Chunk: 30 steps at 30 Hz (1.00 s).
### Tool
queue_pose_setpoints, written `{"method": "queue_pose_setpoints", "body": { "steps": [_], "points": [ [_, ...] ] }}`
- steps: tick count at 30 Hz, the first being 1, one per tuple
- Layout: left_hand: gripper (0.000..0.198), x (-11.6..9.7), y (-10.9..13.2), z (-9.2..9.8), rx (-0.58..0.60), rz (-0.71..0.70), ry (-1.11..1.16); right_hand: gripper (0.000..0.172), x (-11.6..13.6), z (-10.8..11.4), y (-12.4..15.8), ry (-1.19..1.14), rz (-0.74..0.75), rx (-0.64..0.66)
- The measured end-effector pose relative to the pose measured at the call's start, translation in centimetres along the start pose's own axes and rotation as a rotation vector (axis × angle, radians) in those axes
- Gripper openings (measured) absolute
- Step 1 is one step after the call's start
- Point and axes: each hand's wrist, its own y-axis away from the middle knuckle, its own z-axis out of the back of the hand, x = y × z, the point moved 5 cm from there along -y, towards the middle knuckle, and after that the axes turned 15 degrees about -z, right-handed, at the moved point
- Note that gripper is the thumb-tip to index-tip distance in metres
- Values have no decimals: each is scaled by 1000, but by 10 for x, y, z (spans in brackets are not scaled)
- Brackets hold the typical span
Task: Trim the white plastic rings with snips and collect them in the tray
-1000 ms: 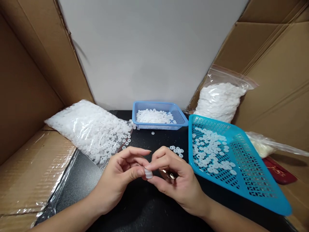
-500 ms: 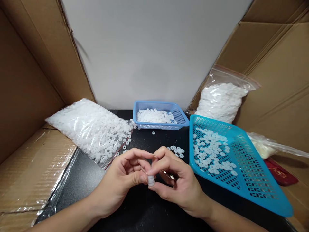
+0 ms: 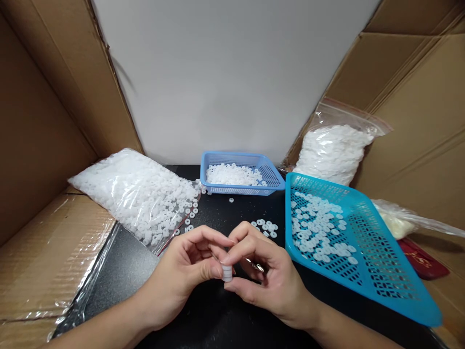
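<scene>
Above the black tabletop, a short stack of white ring-shaped pieces (image 3: 227, 274) stands upright between my two hands. My left hand (image 3: 189, 271) pinches the stack from the left with thumb and fingers. From the right, my right hand (image 3: 269, 276) has its forefinger on the top of the stack and its thumb at the lower edge. A shiny metal object (image 3: 258, 267) sits under the curled fingers of my right hand; most of it is hidden, so its kind cannot be made out. Loose white rings (image 3: 267, 227) lie on the table just beyond my right hand.
A clear bag of white rings (image 3: 134, 194) spills at the left. A blue basket (image 3: 243, 190) stands at the back and a larger turquoise basket (image 3: 374, 295) at the right, both holding rings. Behind it are another full bag (image 3: 330, 150) and a red item (image 3: 423, 261). Cardboard walls flank the table.
My right forefinger and thumb have shifted slightly around the stack. Both hands stay in nearly the same place, and the baskets and bags have not moved.
</scene>
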Motion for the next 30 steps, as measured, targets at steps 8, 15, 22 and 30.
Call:
{"method": "queue_pose_setpoints", "body": {
  "steps": [8, 15, 22, 30],
  "points": [
    [27, 2, 1, 1, 25, 20, 14, 14, 2, -2, -2, -49, -78, -2],
    [23, 2, 1, 1, 17, 11, 19, 14, 1, -6, -2, -37, -74, 26],
    [28, 1, 1, 1, 19, -3, 12, 16, 0, -5, -2, -72, -91, 39],
    [19, 0, 2, -6, 50, 28, 101, 12, -1, -5, -1, -38, -93, 22]
  ]
}}
